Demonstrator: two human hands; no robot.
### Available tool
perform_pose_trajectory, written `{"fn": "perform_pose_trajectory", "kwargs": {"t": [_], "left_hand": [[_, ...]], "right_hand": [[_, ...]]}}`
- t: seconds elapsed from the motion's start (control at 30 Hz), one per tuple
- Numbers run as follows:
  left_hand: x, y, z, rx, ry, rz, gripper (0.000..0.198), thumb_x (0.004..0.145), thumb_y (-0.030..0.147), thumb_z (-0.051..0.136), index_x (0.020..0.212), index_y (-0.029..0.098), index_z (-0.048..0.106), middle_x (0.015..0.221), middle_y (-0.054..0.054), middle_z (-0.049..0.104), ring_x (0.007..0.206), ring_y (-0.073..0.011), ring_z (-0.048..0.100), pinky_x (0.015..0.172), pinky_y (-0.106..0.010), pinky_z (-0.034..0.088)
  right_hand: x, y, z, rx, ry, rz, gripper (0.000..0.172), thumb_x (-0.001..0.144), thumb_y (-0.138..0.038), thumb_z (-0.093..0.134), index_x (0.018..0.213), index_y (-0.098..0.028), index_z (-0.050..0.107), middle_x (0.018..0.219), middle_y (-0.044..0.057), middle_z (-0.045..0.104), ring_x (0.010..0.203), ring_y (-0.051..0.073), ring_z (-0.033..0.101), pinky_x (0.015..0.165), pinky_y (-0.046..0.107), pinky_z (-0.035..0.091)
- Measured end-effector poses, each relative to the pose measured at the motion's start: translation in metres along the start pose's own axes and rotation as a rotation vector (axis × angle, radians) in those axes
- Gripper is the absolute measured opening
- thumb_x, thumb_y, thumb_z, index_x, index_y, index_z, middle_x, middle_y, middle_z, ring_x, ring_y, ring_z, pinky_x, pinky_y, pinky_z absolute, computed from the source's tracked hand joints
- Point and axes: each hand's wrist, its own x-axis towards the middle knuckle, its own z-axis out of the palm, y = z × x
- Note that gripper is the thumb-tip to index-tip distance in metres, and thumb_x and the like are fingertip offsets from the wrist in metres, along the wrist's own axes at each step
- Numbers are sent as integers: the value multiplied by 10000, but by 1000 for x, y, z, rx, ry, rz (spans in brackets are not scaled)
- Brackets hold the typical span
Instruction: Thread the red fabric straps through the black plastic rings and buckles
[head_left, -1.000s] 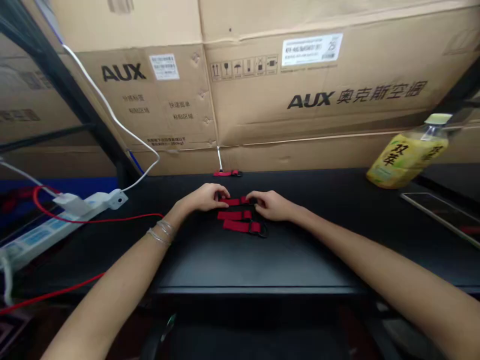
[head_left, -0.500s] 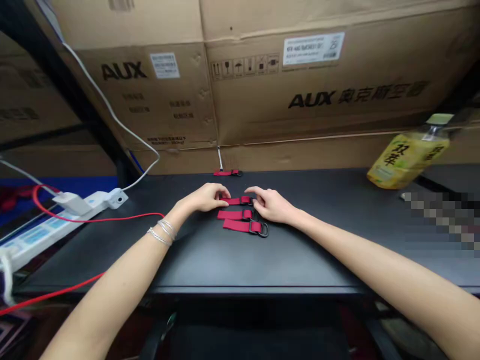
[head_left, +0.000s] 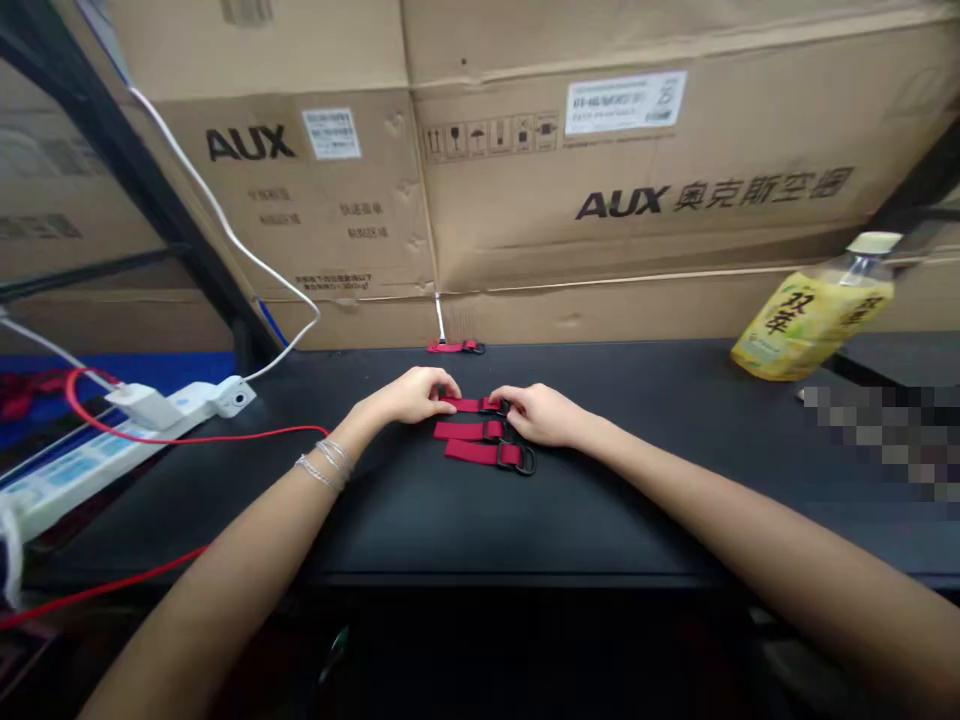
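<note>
Pinching the red strap (head_left: 468,405) at both ends, my left hand (head_left: 415,394) and right hand (head_left: 549,415) are seemingly keeping it straight behind two similar straps (head_left: 463,431).

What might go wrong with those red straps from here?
The strap between the left hand and right hand lies close to a neighbouring strap; a slip might push that one askew. The red cable runs up to the left forearm, so an arm movement could snag it.

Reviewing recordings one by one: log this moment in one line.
left hand: at left end of red strap; right hand: at its buckle end; two more red straps: nearer camera; bottle: right
</note>
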Motion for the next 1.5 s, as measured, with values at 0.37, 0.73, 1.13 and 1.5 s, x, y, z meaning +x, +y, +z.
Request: {"fn": "perform_pose_trajectory", "kwargs": {"t": [0.37,0.73,1.13,1.5], "left_hand": [[0,1,0,-6,-6,1,274,753,334,667,961,158,696,836,-31,661,655,-126,528,633,-238,401],[1,-1,1,-8,0,-3,268,747,329,673,955,163,702,789,-18,642,640,-123,506,617,-237,384],[2,0,2,-9,1,-20,262,736,315,679,949,164,698,776,-16,647,641,-126,521,621,-237,388],[0,3,0,-19,-10,-37,283,736,330,667,962,162,693,794,-20,650,655,-129,530,633,-237,399]], "right_hand": [[3,-6,-8,-246,-55,-49,374,859,-185,433,1146,-216,671,1006,85,733,846,211,680,739,279,426],[4,-3,-4,-298,3,-72,325,878,-182,451,1079,-190,707,954,130,591,875,216,538,765,305,381],[8,5,3,-145,63,-87,302,840,-114,457,958,-174,728,913,104,515,839,193,476,777,299,378],[2,7,-2,140,152,-95,316,825,-131,508,1065,-153,713,867,64,541,764,134,514,744,257,420]]}}
